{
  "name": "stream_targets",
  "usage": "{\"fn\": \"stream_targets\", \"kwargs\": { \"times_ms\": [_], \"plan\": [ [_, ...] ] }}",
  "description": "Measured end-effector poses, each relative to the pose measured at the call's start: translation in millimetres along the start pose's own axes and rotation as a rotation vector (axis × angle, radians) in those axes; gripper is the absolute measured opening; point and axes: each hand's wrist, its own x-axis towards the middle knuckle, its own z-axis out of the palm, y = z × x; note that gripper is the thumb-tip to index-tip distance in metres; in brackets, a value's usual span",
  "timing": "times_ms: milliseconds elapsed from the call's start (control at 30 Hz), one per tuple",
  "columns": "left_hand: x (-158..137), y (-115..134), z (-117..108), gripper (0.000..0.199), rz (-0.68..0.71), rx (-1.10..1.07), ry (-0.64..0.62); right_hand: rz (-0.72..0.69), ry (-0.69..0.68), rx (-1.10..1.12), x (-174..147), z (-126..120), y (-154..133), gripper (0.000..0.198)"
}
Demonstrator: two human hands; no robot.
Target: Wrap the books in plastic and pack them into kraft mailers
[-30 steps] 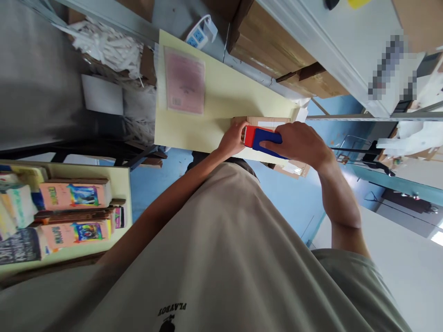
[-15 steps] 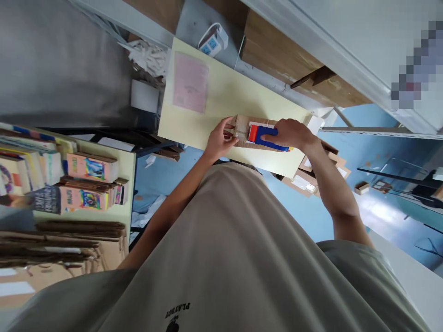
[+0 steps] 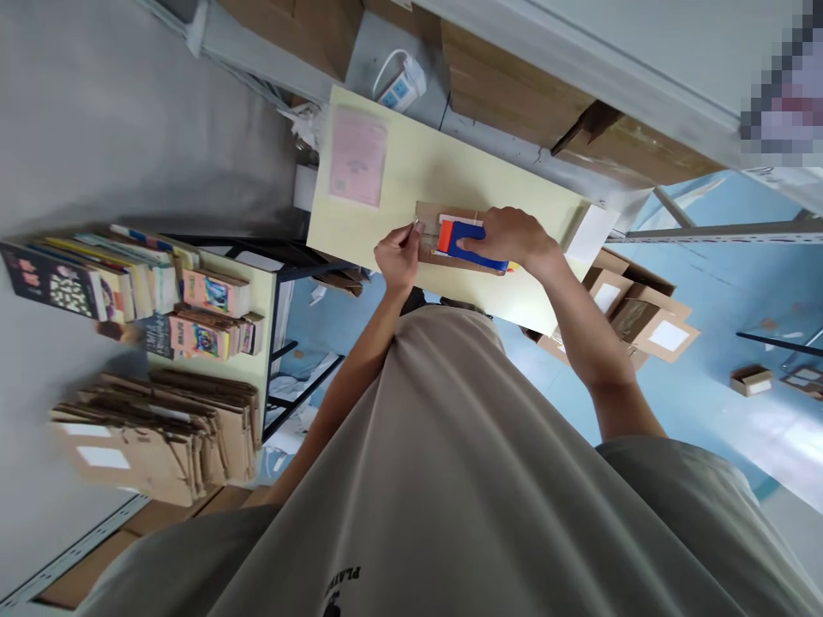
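A blue tape dispenser (image 3: 474,245) with an orange-red front lies over a small brown cardboard box (image 3: 429,213) on the pale yellow tabletop (image 3: 405,154). My right hand (image 3: 514,236) is wrapped round the dispenser from above, thumb along its near side. At the box's left end, my left hand (image 3: 397,259) makes a pinch with thumb and forefinger. What sits in that pinch is too small to make out. Clear tape seems to shine on the box's left part; the dispenser and right hand cover much of the rest.
A pink sheet (image 3: 357,158) lies at the table's left. Behind stand a power strip (image 3: 402,86) and large cartons (image 3: 514,86). Books (image 3: 209,291) and flattened cardboard (image 3: 193,437) fill a left-hand shelf. Opened boxes (image 3: 633,317) lie beyond the table's right end.
My left hand has gone from spread fingers at the box's end to a pinch there. The dispenser stays in my right hand over the box. The whole view has shifted.
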Motion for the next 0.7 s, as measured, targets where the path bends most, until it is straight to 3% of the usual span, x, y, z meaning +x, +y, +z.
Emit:
{"fn": "stream_targets", "kwargs": {
  "times_ms": [167, 433, 533, 700],
  "plan": [
    [0.8, 4.7, -10.2, 0.025, 0.037, 0.081, 0.100, -0.033, -0.038, 0.062, -21.2, -7.7, 25.0, 0.063],
    [6.4, -12.6, -43.8, 0.025, 0.028, 0.176, 0.197, 0.082, -0.178, 0.143, -98.7, -23.7, 121.5, 0.070],
    [0.5, -9.0, -42.4, 0.026, 0.052, 0.198, 0.180, 0.120, -0.169, 0.121, -99.4, -12.6, 137.8, 0.071],
    [-8.0, -2.2, -38.6, 0.027, 0.060, 0.206, 0.154, 0.179, -0.106, 0.039, -80.3, 16.6, 132.8, 0.068]
  ]
}}
